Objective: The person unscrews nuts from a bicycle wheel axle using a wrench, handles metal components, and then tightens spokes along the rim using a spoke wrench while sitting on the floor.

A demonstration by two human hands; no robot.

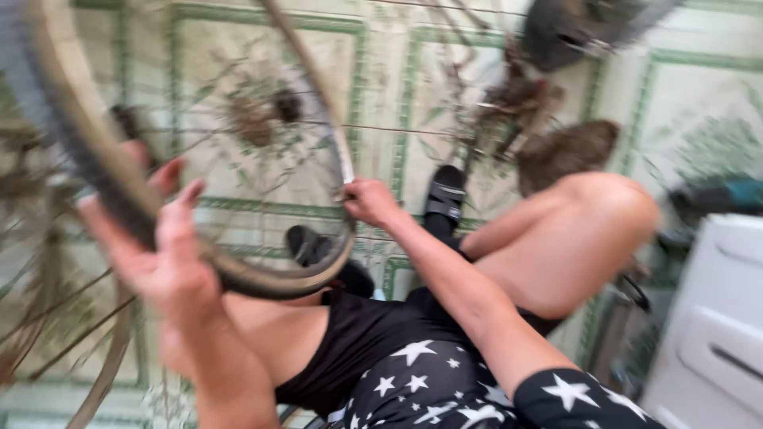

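A spoked bicycle wheel with a dark tyre [95, 151] is held up in front of me, blurred by motion. My left hand [163, 246] presses against its left side, palm on the tyre and fingers spread upward. My right hand [369, 200] grips the wheel rim [343, 171] on its right side. The wheel's hub [262, 115] shows through the spokes. Below the wheel are my bare knees and black shorts with white stars [421, 373].
The floor is patterned green and cream tile [381, 71]. A black sandal [445, 195] and a second one [310, 246] are on my feet. A second rim lies at lower left [103, 373]. A white plastic object [715, 334] stands at right, rusty parts [517, 103] ahead.
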